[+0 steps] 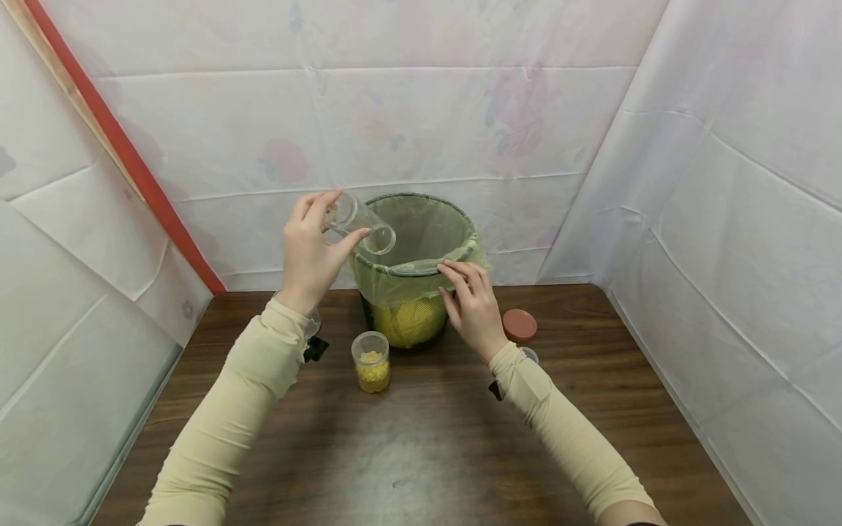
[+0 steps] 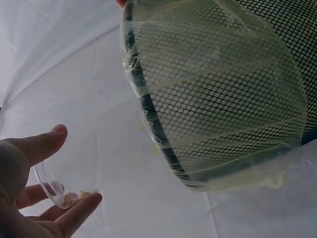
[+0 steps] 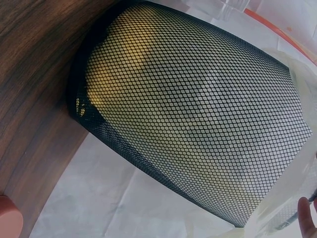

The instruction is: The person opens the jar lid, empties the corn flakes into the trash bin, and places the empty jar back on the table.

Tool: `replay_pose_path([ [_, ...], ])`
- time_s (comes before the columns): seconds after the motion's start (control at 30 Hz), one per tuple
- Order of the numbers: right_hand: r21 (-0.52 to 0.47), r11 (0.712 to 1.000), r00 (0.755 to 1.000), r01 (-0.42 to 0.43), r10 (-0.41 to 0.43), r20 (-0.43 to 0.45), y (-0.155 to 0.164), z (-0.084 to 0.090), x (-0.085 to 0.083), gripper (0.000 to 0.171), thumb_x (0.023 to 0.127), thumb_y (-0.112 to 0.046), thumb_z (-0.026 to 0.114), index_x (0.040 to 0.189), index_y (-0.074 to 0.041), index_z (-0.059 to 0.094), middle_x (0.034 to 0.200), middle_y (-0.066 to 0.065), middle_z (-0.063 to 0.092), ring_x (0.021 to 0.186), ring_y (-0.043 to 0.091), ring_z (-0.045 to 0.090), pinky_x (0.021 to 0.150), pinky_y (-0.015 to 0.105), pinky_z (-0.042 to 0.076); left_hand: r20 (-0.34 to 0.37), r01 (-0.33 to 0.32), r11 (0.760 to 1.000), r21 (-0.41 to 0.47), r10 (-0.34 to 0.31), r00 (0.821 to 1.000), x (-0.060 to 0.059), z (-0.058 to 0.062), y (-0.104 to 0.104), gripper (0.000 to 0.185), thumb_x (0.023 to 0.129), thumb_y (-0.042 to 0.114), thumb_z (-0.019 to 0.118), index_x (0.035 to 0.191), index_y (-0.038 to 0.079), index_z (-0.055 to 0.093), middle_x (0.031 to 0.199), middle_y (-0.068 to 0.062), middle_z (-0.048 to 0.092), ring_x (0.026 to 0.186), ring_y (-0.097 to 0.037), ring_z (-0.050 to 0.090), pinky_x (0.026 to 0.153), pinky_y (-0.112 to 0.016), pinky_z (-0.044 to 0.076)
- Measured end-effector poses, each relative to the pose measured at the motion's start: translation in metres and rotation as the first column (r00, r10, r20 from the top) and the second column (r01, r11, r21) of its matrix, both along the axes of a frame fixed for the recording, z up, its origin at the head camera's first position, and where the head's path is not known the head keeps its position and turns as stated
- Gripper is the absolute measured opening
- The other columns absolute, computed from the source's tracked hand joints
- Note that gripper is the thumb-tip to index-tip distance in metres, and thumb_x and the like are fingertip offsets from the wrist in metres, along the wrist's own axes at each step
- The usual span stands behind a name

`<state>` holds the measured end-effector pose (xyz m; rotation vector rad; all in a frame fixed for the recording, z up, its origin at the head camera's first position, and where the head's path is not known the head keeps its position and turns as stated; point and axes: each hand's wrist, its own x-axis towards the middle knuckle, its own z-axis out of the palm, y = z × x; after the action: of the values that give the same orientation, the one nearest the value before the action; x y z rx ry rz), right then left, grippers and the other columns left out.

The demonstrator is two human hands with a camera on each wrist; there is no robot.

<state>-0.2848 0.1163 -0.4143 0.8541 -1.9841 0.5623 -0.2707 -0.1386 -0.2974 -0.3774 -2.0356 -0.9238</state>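
My left hand (image 1: 312, 245) holds a clear plastic jar (image 1: 358, 219), tilted with its mouth over the left part of the bin's rim. In the left wrist view a few pale crumbs (image 2: 74, 197) show at the jar's bottom end. The black mesh trash can (image 1: 421, 321) stands upright, lined with a thin yellow-green bag (image 1: 378, 288) folded over its rim. Yellow stuff shows through the lower mesh. On the can's front right rim my right hand (image 1: 475, 310) grips the rim and liner, fingertips on top and thumb outside.
In front of the can stands an open clear jar (image 1: 372, 365) partly filled with yellow crumbs. A reddish lid (image 1: 520, 325) lies to the right, and a clear round piece (image 1: 529, 355) is partly behind the right wrist. Another clear item (image 1: 313, 324) is partly hidden by the left forearm. White cloth walls surround the table.
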Motion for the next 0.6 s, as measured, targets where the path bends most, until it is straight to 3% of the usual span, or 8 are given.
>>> replay_pose_path([
  [0.13, -0.01, 1.0, 1.0, -0.004, 0.004, -0.004, -0.0005, 0.0003, 0.0003, 0.043, 0.087, -0.009, 0.066, 0.129, -0.006, 0.055, 0.129, 0.013, 0.053, 0.117, 0.032, 0.047, 0.099, 0.039, 0.042, 0.082, 0.003, 0.994, 0.108, -0.012, 0.997, 0.0008, 0.0025, -0.0021, 0.063, 0.073, 0.027, 0.082, 0.126, 0.002, 0.057, 0.114, -0.018, 0.056, 0.102, -0.024, 0.058, 0.079, -0.029, 0.056],
  [0.33, -0.006, 1.0, 1.0, -0.008, 0.008, -0.012, -0.0013, 0.0019, 0.0017, 0.044, 0.087, -0.009, 0.067, 0.129, -0.006, 0.055, 0.129, 0.013, 0.053, 0.117, 0.032, 0.046, 0.099, 0.04, 0.042, 0.163, -0.012, 0.955, 0.296, -0.038, 0.986, 0.0, 0.0044, -0.0042, 0.062, 0.078, 0.037, 0.077, 0.127, 0.006, 0.057, 0.118, -0.011, 0.056, 0.1, -0.02, 0.059, 0.08, -0.023, 0.055],
  [0.6, -0.002, 1.0, 1.0, -0.002, 0.002, 0.002, -0.0009, 0.0004, 0.0018, 0.042, 0.089, -0.011, 0.065, 0.13, -0.007, 0.055, 0.13, 0.013, 0.053, 0.118, 0.031, 0.046, 0.102, 0.039, 0.04, 0.225, -0.014, 0.935, 0.355, -0.071, 0.972, -0.0041, -0.0026, -0.0067, 0.06, 0.08, 0.037, 0.074, 0.13, 0.01, 0.055, 0.124, -0.011, 0.055, 0.105, -0.025, 0.059, 0.085, -0.031, 0.054],
])
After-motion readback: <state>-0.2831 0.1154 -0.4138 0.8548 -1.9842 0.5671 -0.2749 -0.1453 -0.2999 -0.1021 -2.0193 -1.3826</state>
